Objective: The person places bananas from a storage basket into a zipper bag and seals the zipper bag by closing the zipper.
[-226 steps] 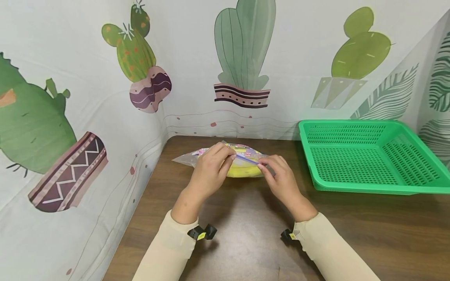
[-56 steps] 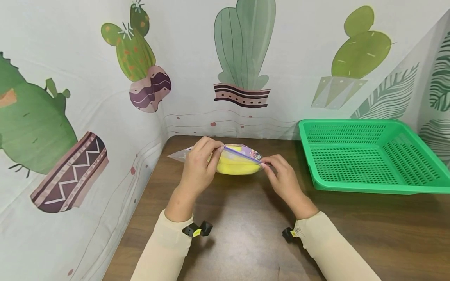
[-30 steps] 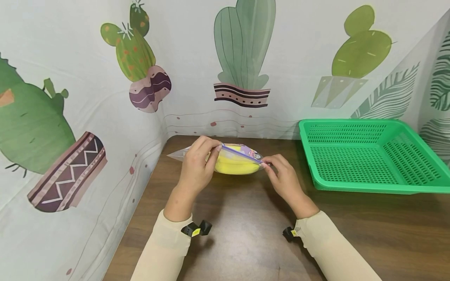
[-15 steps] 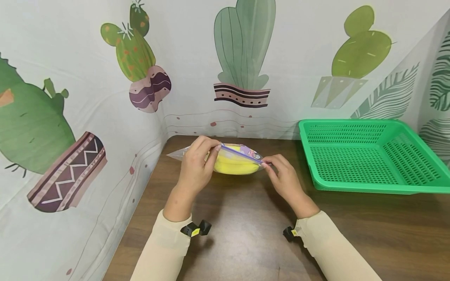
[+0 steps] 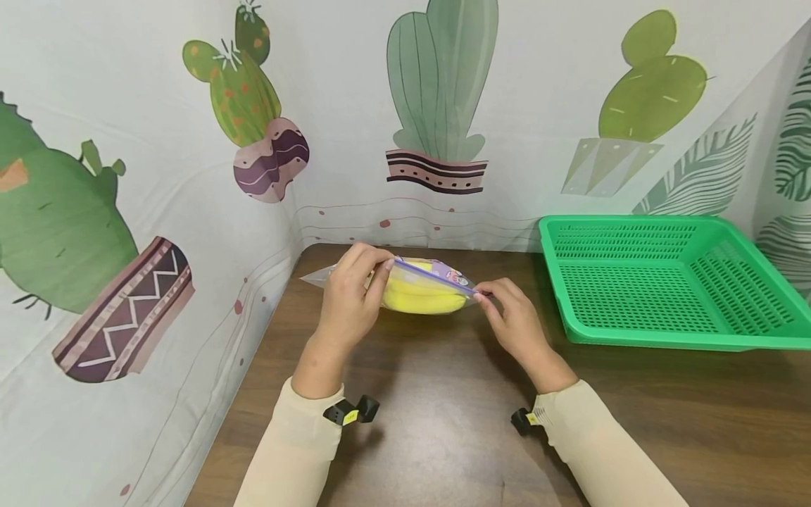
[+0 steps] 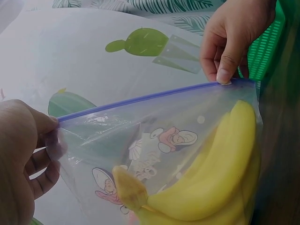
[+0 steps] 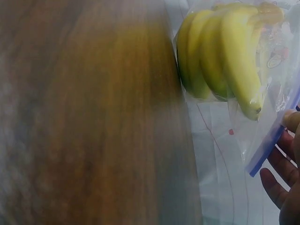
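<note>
A clear zip bag (image 5: 456, 276) printed with cartoon figures stands upright over the table, holding a bunch of yellow bananas (image 6: 201, 183). Along its top runs a purple-blue zip strip (image 6: 140, 99). My left hand (image 5: 347, 303) pinches one end of that strip between thumb and finger. At the opposite end, my right hand (image 5: 516, 320) pinches the strip close to the bag's corner; a small pale piece shows under its thumb in the left wrist view. The strip is stretched straight between both hands. In the right wrist view, several banana tips (image 7: 255, 110) point downward inside the plastic.
A green perforated plastic basket (image 5: 633, 299) sits on the right of the brown wooden table (image 5: 437, 436). Behind and to the left hangs a white cloth (image 5: 348, 91) printed with cacti. Each wrist wears a small black camera.
My left hand has shifted left along the top of the bag, and more of the zip strip now shows between the hands. The right hand has barely moved, still pinching its end.
</note>
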A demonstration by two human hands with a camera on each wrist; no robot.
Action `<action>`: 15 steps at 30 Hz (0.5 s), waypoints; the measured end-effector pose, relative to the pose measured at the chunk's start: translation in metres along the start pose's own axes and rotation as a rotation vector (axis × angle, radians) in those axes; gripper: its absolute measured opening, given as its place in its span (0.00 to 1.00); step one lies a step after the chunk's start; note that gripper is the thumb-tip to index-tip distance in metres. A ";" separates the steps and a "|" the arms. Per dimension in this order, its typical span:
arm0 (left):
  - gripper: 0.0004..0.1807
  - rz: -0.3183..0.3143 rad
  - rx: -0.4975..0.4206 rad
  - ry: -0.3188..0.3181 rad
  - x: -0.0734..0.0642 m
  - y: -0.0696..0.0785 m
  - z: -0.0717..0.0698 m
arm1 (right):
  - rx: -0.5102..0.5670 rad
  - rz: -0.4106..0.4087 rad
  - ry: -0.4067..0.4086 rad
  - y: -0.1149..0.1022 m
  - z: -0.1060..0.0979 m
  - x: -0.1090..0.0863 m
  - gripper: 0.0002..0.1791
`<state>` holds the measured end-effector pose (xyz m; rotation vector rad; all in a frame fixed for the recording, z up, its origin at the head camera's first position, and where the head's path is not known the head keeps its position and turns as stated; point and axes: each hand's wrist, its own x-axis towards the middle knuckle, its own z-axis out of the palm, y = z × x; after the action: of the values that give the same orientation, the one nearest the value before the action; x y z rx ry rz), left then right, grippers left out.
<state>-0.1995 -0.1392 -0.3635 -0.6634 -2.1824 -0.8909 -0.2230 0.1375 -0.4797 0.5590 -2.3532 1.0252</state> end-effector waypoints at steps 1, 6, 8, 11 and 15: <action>0.07 -0.002 0.000 -0.001 0.000 0.000 0.000 | -0.002 0.003 -0.001 0.000 0.000 0.000 0.07; 0.07 -0.006 -0.004 0.004 0.001 -0.001 -0.002 | -0.014 0.017 -0.011 0.000 -0.001 0.001 0.07; 0.07 -0.009 -0.007 0.007 0.001 -0.001 -0.002 | -0.018 0.023 -0.015 0.000 -0.001 0.000 0.07; 0.07 -0.008 -0.011 0.013 0.001 -0.001 -0.003 | -0.022 0.030 -0.021 0.001 -0.001 0.000 0.07; 0.08 -0.002 -0.008 0.013 0.002 -0.002 -0.003 | -0.020 0.036 -0.023 0.001 -0.002 0.000 0.07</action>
<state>-0.2005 -0.1426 -0.3613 -0.6576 -2.1696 -0.9026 -0.2231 0.1398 -0.4794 0.5252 -2.3989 1.0150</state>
